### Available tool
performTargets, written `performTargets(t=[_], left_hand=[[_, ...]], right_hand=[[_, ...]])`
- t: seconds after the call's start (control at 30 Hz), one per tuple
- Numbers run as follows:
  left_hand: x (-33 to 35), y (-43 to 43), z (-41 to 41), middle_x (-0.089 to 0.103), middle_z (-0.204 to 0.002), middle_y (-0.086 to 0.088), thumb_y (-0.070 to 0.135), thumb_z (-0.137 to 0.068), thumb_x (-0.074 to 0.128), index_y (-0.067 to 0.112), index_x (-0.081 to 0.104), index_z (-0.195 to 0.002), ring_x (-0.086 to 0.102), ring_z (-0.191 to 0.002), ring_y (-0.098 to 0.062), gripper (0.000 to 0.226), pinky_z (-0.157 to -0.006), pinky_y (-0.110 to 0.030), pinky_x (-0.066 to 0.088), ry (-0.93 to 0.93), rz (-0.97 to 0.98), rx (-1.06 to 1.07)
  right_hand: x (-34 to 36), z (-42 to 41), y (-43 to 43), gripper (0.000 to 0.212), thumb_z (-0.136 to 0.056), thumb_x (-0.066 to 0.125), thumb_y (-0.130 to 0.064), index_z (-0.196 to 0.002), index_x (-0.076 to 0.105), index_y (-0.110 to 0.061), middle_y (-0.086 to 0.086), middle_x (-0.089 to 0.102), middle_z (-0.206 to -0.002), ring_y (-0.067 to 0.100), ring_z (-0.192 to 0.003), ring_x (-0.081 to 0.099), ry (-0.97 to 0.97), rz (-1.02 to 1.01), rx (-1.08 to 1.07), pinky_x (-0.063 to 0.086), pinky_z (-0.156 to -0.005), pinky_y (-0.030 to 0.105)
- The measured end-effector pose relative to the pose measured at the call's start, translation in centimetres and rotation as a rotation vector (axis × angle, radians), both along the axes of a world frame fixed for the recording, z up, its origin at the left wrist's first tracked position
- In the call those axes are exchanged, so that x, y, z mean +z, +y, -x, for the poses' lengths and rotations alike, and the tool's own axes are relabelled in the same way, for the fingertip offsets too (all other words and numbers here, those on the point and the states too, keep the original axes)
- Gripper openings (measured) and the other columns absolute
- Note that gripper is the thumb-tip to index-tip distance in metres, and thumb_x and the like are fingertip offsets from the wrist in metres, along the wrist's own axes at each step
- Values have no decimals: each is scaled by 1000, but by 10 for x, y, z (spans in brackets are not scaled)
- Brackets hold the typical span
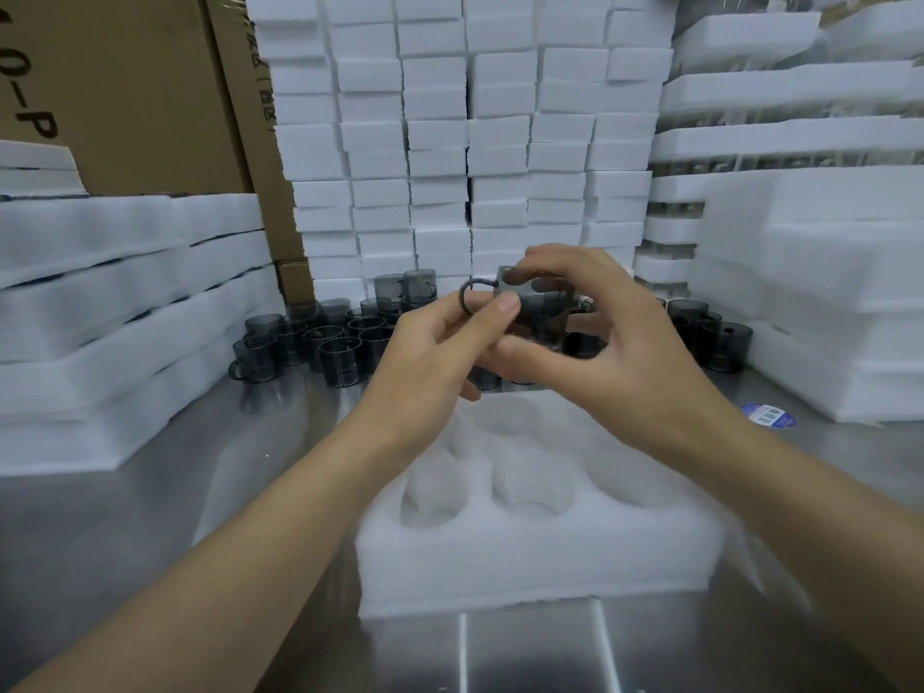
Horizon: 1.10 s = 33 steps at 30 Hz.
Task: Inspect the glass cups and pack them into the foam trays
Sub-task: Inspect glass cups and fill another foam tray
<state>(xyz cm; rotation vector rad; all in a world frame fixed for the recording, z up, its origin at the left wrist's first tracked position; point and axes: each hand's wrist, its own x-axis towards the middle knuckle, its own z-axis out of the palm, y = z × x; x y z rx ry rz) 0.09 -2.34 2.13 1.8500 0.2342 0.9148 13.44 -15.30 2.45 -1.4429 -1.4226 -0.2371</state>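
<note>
A smoky grey glass cup (542, 305) with a ring handle is held up between both hands, above the far end of a white foam tray (530, 547). My left hand (440, 352) grips the cup at its handle side, thumb against the glass. My right hand (615, 332) wraps over the top and far side of the cup. The tray lies on the steel table in front of me, and its round pockets that show hold nothing. Several more grey cups (330, 337) stand in a cluster behind my hands, with others (710, 332) at the right.
Stacks of white foam trays (115, 312) rise at the left, and more foam stacks (825, 292) at the right. A wall of foam blocks (470, 142) fills the back. Cardboard boxes (150, 92) stand at the back left. A blue sticker (767, 416) lies on the table.
</note>
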Motion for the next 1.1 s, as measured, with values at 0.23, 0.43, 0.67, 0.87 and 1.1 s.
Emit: performTargets(t=[0.23, 0.43, 0.67, 0.87, 1.1], left_hand=[[1, 8, 2, 78, -117, 7, 57, -95, 54, 23, 73, -127, 72, -107, -11, 50, -89, -28, 50, 171, -58, -46], [4, 26, 18, 45, -154, 36, 66, -72, 88, 61, 42, -151, 47, -140, 2, 91, -122, -35, 38, 812, -487, -200], [6, 61, 36, 49, -154, 24, 54, -63, 82, 56, 48, -150, 53, -134, -8, 93, -118, -41, 44, 878, -479, 81], [-1, 67, 36, 45, -158, 23, 50, -65, 80, 53, 49, -150, 44, -144, -6, 91, -120, -38, 38, 829, -424, 75], [-3, 67, 34, 48, -156, 20, 50, -62, 79, 52, 49, -150, 48, -141, -10, 93, -120, -43, 42, 821, -424, 88]], right_hand=[[17, -27, -5, 28, -87, 82, -37, -94, 79, -11, 18, 76, -90, 24, -84, 72, 359, 4, 174, 57, -86, 57], [8, -37, -2, 46, -73, 85, -50, -80, 72, -7, 24, 66, -94, 23, -80, 58, 366, -1, 108, 46, -80, 43], [-4, -30, -2, 41, -81, 91, -30, -60, 62, -10, -7, 69, -112, 0, -110, 66, 242, 191, 76, 41, -86, 20], [-8, -11, 0, 46, -81, 90, -31, -51, 57, -22, -15, 67, -120, 4, -114, 67, 137, 326, 122, 49, -82, 30], [-12, -10, 2, 43, -82, 91, -30, -51, 61, -24, -26, 70, -92, 25, -109, 72, 68, 400, 156, 54, -99, 53]])
